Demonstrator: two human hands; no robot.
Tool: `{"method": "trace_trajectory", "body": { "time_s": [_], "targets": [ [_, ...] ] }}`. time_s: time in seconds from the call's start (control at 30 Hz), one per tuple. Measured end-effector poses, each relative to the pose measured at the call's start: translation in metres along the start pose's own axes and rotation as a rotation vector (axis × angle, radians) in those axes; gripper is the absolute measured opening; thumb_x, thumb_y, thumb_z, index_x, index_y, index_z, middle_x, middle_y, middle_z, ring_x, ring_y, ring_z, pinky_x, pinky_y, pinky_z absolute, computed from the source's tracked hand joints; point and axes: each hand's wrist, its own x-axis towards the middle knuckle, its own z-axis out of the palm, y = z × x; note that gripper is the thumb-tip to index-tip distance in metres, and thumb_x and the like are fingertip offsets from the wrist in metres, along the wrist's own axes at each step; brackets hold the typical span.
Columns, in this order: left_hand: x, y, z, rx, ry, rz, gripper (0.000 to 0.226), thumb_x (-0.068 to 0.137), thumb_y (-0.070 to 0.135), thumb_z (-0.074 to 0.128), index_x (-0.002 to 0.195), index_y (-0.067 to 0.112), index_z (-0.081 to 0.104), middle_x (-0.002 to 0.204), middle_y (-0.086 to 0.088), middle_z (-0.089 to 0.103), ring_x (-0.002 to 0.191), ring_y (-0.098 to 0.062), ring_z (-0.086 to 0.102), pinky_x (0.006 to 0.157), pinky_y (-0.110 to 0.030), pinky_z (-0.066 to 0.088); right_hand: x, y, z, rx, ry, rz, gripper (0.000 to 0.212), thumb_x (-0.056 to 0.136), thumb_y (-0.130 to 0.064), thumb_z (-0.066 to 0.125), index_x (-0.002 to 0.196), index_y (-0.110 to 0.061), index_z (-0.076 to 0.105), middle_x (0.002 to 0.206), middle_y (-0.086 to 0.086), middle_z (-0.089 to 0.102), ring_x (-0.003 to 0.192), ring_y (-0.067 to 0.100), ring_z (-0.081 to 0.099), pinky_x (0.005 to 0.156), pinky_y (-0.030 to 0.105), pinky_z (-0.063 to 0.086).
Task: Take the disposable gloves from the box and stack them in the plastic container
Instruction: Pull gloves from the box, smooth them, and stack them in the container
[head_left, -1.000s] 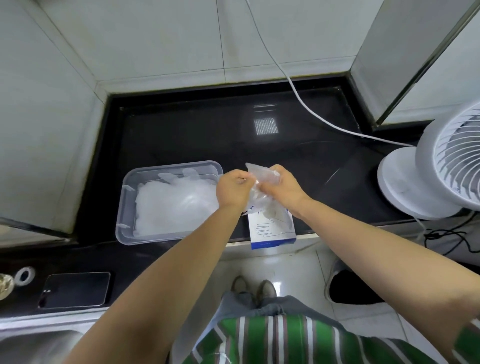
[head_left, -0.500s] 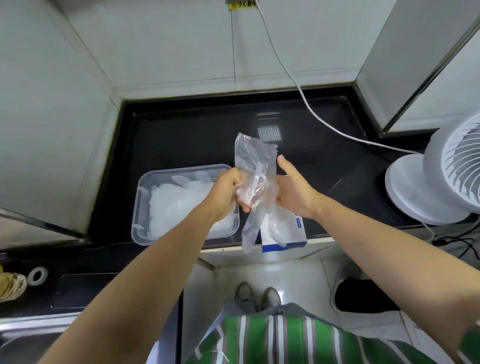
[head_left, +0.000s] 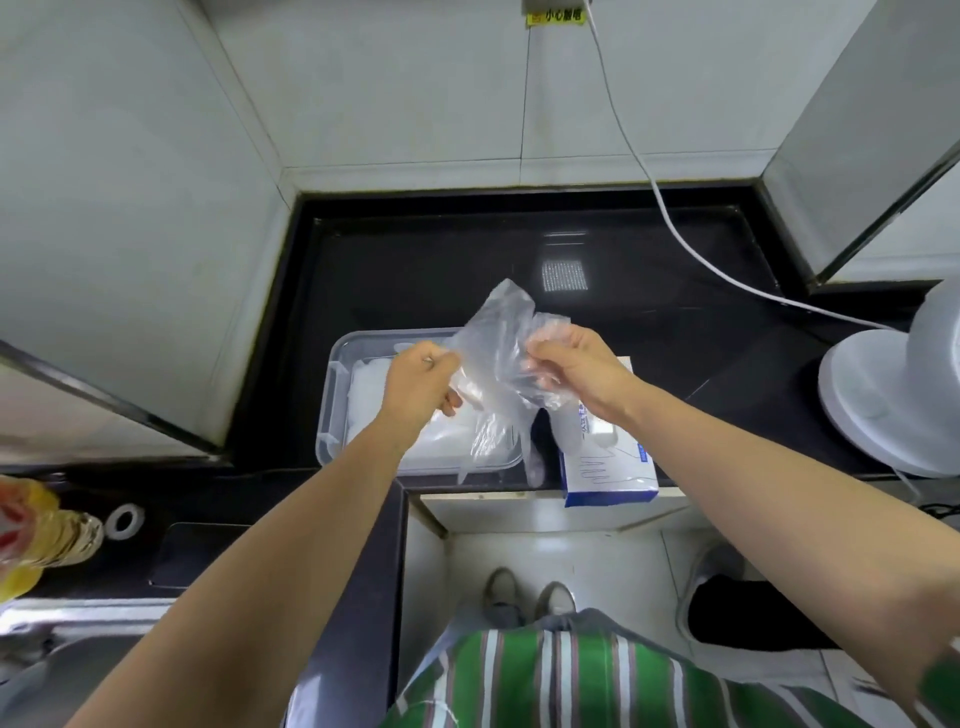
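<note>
Grip pinching glove (head_left: 498, 358), left hand (head_left: 421, 387) and right hand (head_left: 576, 374), black counter (head_left: 415, 270), tiled walls (head_left: 389, 93)

white fan (head_left: 883, 400) cut off by the right edge. yellow bottle (head_left: 41, 530) at the left edge, blurred and partly out of frame. the left hand (head_left: 415, 387) and glove (head_left: 498, 353) cover part of the plastic container (head_left: 330, 415); the right hand (head_left: 576, 371) hides the far end of the box (head_left: 608, 475). box print unreadable.

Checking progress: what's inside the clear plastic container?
A pile of whitish gloves lies in the container. The left hand and the held glove hide its right part.
</note>
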Motion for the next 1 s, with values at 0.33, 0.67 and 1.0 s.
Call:
{"method": "trace_trajectory", "body": {
  "time_s": [0.33, 0.67, 1.0],
  "targets": [
    [0.002, -0.009, -0.004, -0.679, -0.264, -0.304, 0.036, 0.091, 0.031, 0.067, 0.122, 0.01, 0.064, 0.12, -0.008, 0.068, 0.108, -0.02, 0.065, 0.103, -0.036, 0.048, 0.006, 0.012, 0.047, 0.11, 0.073, -0.008, 0.008, 0.099, -0.006, 0.048, 0.104, -0.009, 0.054, 0.1, 0.013, 0.061, 0.09, 0.022, 0.062, 0.08, 0.031, 0.054],
    [0.003, -0.019, -0.009, -0.264, 0.103, 0.112, 0.014, 0.095, 0.027, 0.058, 0.106, 0.02, 0.053, 0.099, -0.001, 0.057, 0.089, -0.012, 0.054, 0.081, -0.026, 0.046, 0.006, 0.006, 0.049, 0.156, -0.092, 0.066, 0.035, 0.093, -0.024, 0.056, 0.119, -0.002, 0.066, 0.102, 0.009, 0.067, 0.092, 0.019, 0.065, 0.083, 0.034, 0.054],
    [0.007, -0.025, -0.024, -0.057, 0.189, 0.074, 0.024, 0.1, 0.03, 0.046, 0.117, 0.014, 0.046, 0.08, -0.001, 0.053, 0.073, -0.011, 0.051, 0.067, -0.023, 0.043, 0.013, -0.008, 0.073, 0.121, -0.05, 0.172, 0.062, 0.1, -0.059, 0.033, 0.105, -0.009, 0.07, 0.097, 0.009, 0.075, 0.093, 0.023, 0.071, 0.087, 0.034, 0.054]
  ]
}}
